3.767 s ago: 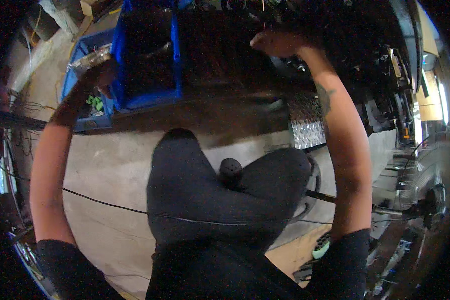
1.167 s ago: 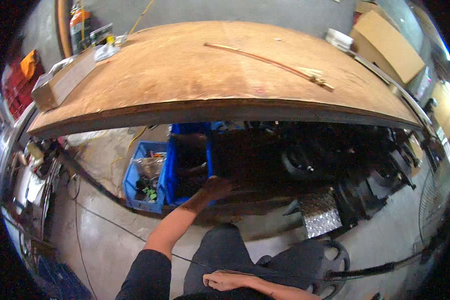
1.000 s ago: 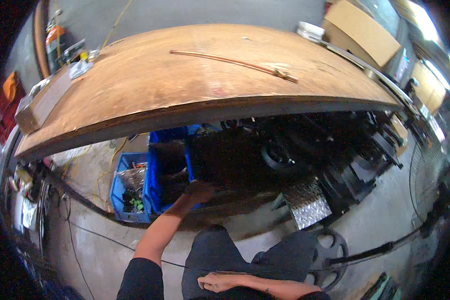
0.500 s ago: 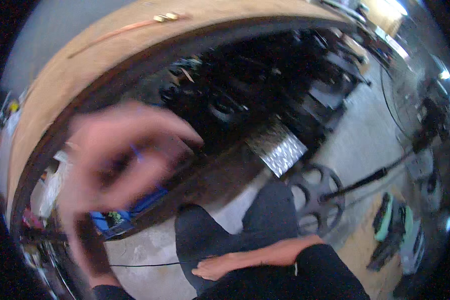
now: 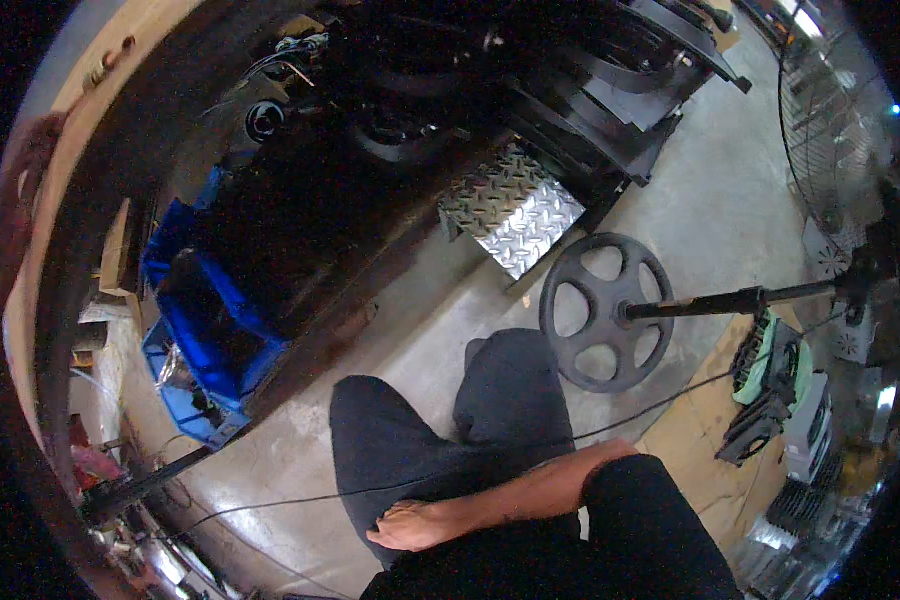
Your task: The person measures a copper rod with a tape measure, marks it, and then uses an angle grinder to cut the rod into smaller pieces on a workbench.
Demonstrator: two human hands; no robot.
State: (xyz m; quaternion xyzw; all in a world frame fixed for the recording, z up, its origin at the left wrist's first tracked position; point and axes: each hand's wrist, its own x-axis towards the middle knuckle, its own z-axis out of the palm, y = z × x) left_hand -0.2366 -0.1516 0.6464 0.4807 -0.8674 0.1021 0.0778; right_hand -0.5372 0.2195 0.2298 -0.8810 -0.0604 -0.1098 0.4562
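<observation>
My right hand point(image 5: 412, 526) lies across my left thigh, its fingers loosely curled in, and nothing shows in it. Just beyond it a thin black cable point(image 5: 510, 450) crosses my legs. At the far left rim, a reddish, skin-toned shape point(image 5: 32, 185) against the edge of the wooden bench top point(image 5: 150, 30) looks like my left hand or forearm; it is dark and distorted, and its fingers cannot be made out. Close to that shape, small brass fittings point(image 5: 100, 72) lie on the bench.
Blue plastic bins point(image 5: 232, 335) stand under the bench at left. Dark machinery point(image 5: 390, 90) fills the space ahead, with a diamond-plate metal piece point(image 5: 520, 208) at its side. A grey spoked wheel point(image 5: 602, 375) on a black shaft point(image 5: 710, 303) stands right of my knees. Black-and-green parts point(image 5: 770, 365) lie on cardboard point(image 5: 700, 440).
My left hand, blurred and large over the left side before, has moved out to the left rim. The view has tilted downward, showing more bins and floor. My right hand stays on my thigh.
</observation>
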